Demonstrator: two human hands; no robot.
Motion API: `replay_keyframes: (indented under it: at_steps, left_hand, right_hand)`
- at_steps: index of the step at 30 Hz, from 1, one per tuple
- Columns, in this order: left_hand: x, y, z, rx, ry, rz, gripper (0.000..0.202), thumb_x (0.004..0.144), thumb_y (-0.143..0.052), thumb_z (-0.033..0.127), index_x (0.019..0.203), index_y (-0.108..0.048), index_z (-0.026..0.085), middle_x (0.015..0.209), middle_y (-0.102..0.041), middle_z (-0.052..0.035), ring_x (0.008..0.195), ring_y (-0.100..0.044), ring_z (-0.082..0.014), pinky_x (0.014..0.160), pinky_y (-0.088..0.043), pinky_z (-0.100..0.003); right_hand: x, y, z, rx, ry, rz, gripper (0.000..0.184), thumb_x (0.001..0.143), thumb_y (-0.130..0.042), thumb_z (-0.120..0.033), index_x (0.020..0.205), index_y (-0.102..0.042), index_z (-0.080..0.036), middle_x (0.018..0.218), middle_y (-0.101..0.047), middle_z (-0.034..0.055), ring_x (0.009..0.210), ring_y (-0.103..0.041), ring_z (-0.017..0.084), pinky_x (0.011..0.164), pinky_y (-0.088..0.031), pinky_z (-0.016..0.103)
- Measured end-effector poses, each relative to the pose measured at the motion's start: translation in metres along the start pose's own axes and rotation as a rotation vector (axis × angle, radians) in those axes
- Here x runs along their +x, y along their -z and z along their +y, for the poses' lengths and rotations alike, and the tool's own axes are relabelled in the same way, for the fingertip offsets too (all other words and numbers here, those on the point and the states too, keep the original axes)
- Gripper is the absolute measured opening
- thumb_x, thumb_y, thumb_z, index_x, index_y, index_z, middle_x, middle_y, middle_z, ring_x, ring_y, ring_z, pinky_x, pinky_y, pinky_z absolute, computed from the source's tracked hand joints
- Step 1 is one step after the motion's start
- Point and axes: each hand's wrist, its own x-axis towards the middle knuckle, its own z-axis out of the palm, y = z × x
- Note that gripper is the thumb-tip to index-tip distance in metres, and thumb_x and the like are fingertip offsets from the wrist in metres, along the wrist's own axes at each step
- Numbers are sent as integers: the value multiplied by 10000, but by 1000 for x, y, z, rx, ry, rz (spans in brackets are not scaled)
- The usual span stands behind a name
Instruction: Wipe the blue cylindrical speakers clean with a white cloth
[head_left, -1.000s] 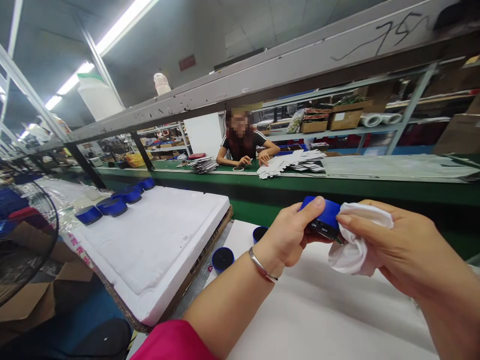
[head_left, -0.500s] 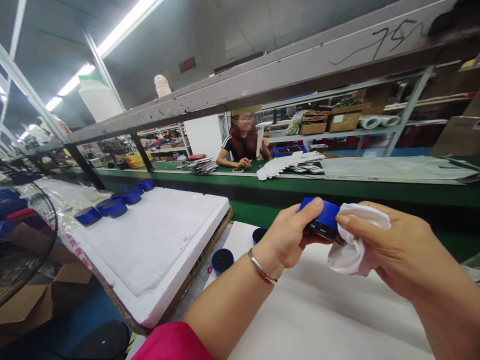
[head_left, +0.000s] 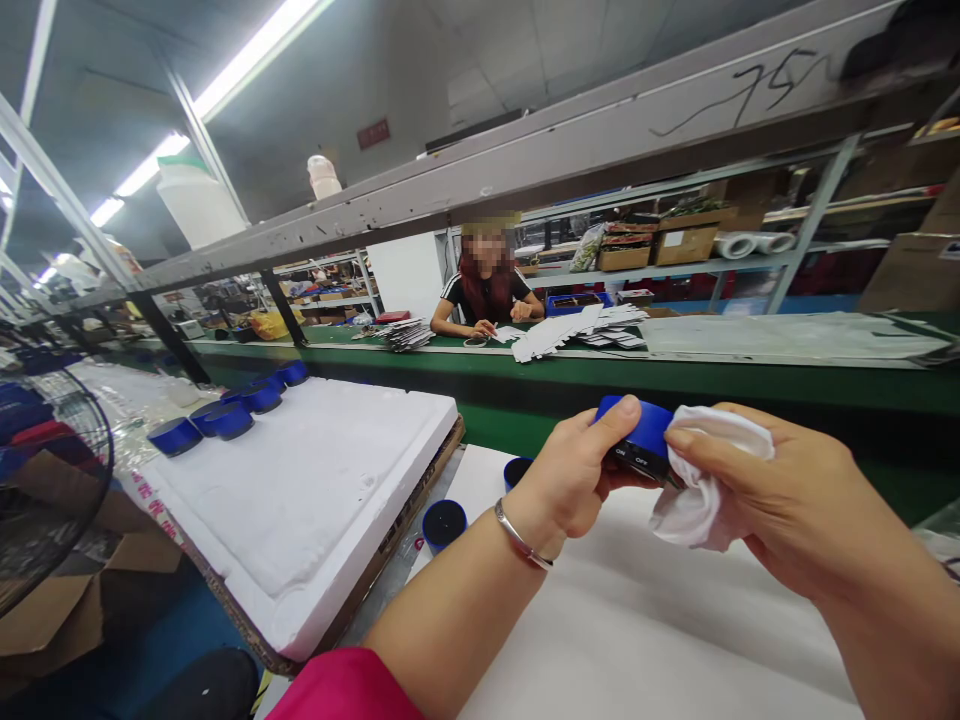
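The left hand point(head_left: 570, 470) grips a blue speaker point(head_left: 637, 435) at lower right of the frame, thumb on top, with ON and OFF markings showing on its face. The right hand point(head_left: 757, 490) presses a white cloth point(head_left: 697, 500) against the speaker's end, so the hands are close together and clamped on the same thing. A metal bangle point(head_left: 521, 535) circles the left wrist, and a pink sleeve point(head_left: 341, 690) shows at the bottom edge.

Just left of the hands, two more speakers point(head_left: 444, 525) stand on the white bench point(head_left: 637, 630), the nearer one with its black top showing. Further left, a white foam slab point(head_left: 300, 510) carries a row of blue speakers point(head_left: 225, 420), with a fan point(head_left: 49, 480) beyond it at the left edge. At upper centre, across a green bench point(head_left: 480, 372), a co-worker point(head_left: 487, 300) sits with both hands near loose white sheets point(head_left: 547, 335).
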Motion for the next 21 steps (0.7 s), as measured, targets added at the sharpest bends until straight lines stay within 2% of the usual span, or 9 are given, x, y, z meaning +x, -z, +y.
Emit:
replay_keyframes:
  at_steps: [8, 11, 13, 14, 16, 18, 19, 21]
  left_hand:
    - [1, 0, -1, -15, 12, 8, 587, 784, -1069, 630, 888, -724, 166, 898, -701, -45, 833, -648, -196, 813, -609, -335]
    - [4, 0, -1, -43, 40, 1, 553, 801, -1054, 602, 911, -748, 155, 898, -720, -58, 822, -663, -198, 778, -603, -322]
    - [6, -1, 0, -63, 65, -5, 541, 824, -1027, 604, 954, -764, 149, 930, -743, -76, 842, -688, -212, 774, -602, -324]
    - [7, -1, -1, -72, 73, -5, 546, 831, -1015, 612, 976, -764, 149, 948, -750, -82, 856, -698, -218, 780, -604, -328]
    - [8, -2, -4, -76, 66, 1, 592, 806, -1019, 647, 986, -740, 156, 949, -739, -75, 867, -692, -220, 786, -601, -334]
    - [7, -4, -10, -45, 19, 4, 679, 730, -1055, 695, 974, -702, 169, 934, -707, -52, 872, -665, -207, 791, -584, -327]
    - [6, -5, -15, -22, -19, 9, 732, 689, -1069, 729, 975, -685, 175, 935, -690, -40, 880, -649, -199, 799, -575, -322]
    - [4, -7, -25, 37, -92, 23, 813, 649, -1063, 801, 1002, -672, 182, 957, -674, -31, 909, -630, -193, 833, -562, -324]
  right_hand:
    - [2, 2, 2, -27, -4, -20, 622, 300, -1068, -512, 725, -742, -197, 680, -620, 37, 571, -517, 180, 423, -385, 256]
    - [4, 2, 0, -30, -12, 62, 658, 276, -1043, -538, 761, -747, -206, 697, -642, 39, 565, -536, 186, 415, -390, 263]
    - [0, 2, -2, -74, 6, 169, 730, 280, -1021, -679, 776, -733, -227, 654, -614, 27, 508, -506, 188, 380, -358, 285]
    - [-4, 1, -1, -108, 41, 219, 752, 346, -998, -784, 788, -726, -240, 619, -591, 19, 481, -491, 193, 375, -354, 299]
    - [-12, -3, 2, -173, 167, 281, 721, 632, -881, -935, 844, -729, -262, 571, -574, 12, 451, -498, 217, 416, -406, 340]
    - [-17, -9, 8, -272, 410, 323, 639, 871, -722, -921, 856, -719, -282, 606, -624, 39, 510, -578, 258, 519, -489, 390]
    - [-17, -12, 12, -341, 544, 348, 617, 904, -670, -904, 823, -699, -292, 669, -671, 71, 595, -644, 289, 593, -530, 420]
    - [-13, -14, 18, -487, 729, 400, 589, 867, -607, -890, 718, -618, -321, 763, -708, 124, 758, -705, 343, 694, -551, 464]
